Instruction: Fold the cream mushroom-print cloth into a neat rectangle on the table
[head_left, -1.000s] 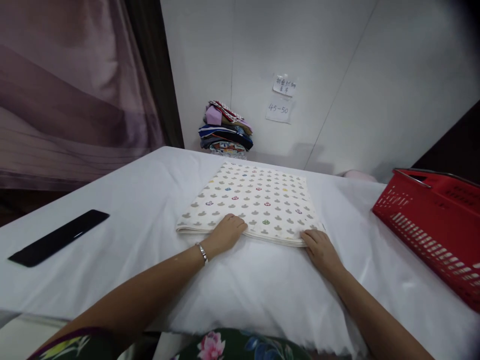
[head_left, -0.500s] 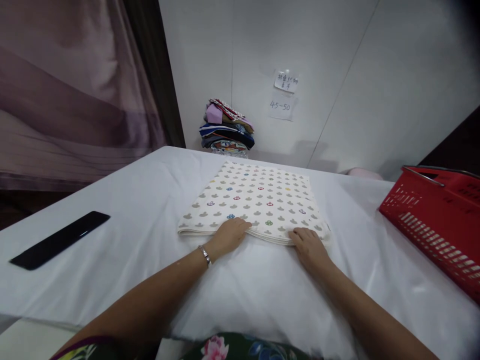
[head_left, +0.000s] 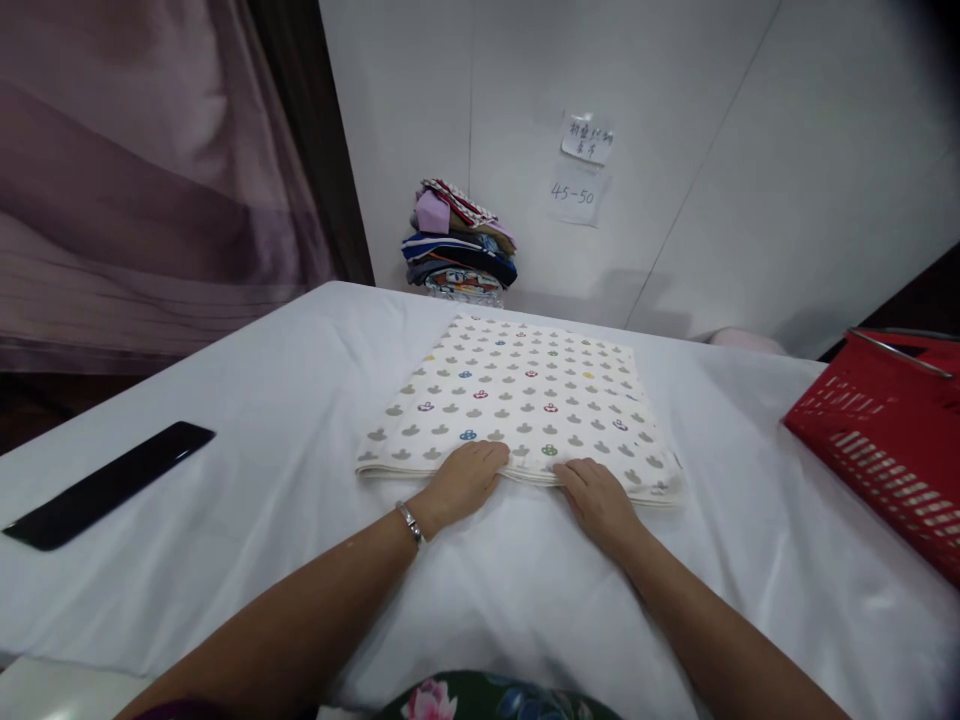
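Observation:
A folded white cloth point(head_left: 517, 390) printed with grey and a few coloured mushroom-like shapes lies flat on the white-covered table. Its near edge shows several layers. My left hand point(head_left: 469, 480), with a silver bracelet at the wrist, holds that edge left of its middle, fingers on top. To the right of it, my right hand point(head_left: 596, 500) grips the same edge with its fingers bent over the top layer. Both thumbs are hidden. Between the two hands the edge bows slightly.
A black phone-like slab point(head_left: 112, 485) lies at the left of the table point(head_left: 285, 400). On the right stands a red plastic basket point(head_left: 885, 450) with a metal handle. Beyond the far edge is a stack of folded fabrics point(head_left: 459, 245) against the wall, below paper notes point(head_left: 581, 165).
My right hand has shifted left along the cloth's near edge, closer to my left hand. The left hand keeps its place on the cloth. The camera view has turned slightly.

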